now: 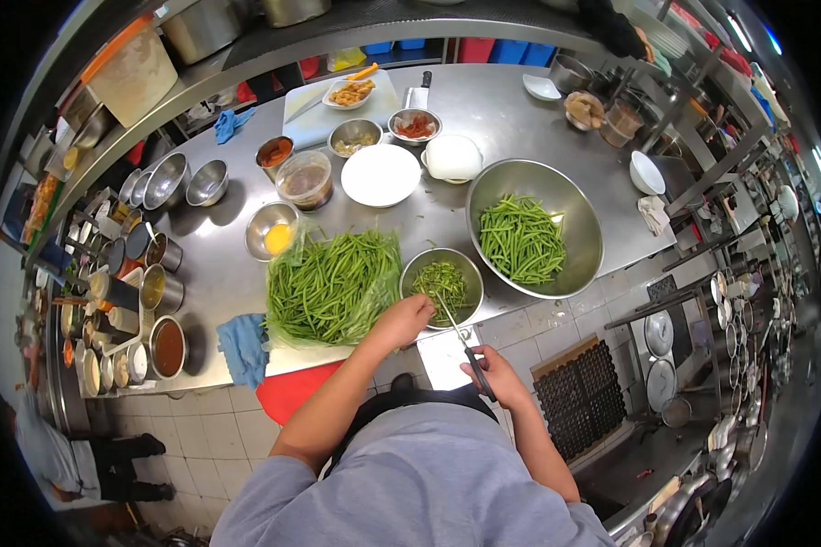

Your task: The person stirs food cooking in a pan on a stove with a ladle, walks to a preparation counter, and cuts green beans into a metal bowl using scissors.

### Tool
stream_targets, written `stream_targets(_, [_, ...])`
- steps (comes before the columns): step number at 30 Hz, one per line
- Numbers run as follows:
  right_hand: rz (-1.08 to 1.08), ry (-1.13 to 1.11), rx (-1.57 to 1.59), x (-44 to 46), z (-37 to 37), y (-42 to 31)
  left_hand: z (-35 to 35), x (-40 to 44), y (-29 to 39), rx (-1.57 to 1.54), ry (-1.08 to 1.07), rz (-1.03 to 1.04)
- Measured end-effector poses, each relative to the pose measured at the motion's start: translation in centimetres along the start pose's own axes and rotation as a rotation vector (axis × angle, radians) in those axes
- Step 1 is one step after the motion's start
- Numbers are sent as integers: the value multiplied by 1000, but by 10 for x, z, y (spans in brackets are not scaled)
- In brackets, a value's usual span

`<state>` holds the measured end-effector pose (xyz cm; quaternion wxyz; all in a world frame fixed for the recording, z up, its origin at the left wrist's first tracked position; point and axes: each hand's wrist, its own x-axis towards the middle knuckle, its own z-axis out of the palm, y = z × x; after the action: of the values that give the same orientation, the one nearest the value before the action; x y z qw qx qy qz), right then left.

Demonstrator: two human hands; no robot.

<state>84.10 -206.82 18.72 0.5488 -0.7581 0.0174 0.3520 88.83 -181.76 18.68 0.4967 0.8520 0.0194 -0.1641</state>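
My right hand point(493, 372) is wrapped round the dark handle of a knife point(458, 335), whose thin blade points up over a small metal bowl point(477, 290). Cut green pieces point(441, 284) lie in that bowl. My left hand point(410, 319) is at the bowl's lower left rim with its fingers pressed together; what they hold is too small to make out. Left of the bowl, long green beans point(333, 283) fill an open clear plastic bag. More beans point(522, 239) lie in a large metal bowl point(586, 211) to the right.
Behind stand a white plate point(381, 175), a bowl with yolk point(278, 239), a plastic tub point(305, 180) and a cleaver point(417, 97). A blue cloth point(243, 350) and sauce containers point(168, 347) are at the left. Another person point(59, 456) stands lower left.
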Motion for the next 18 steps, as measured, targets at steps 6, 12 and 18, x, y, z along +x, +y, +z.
stream_targets(6, [-3, -42, 181, 1, -1, 18, -12, 3, -7, -699, 148, -28])
stream_targets(12, [23, -139, 162, -16, 1, -2, -19, -1, -1, -1145, 331, 32])
stream_targets(18, [-59, -142, 175, -4, 10, 7, 9, -3, -5, -1115, 258, 22])
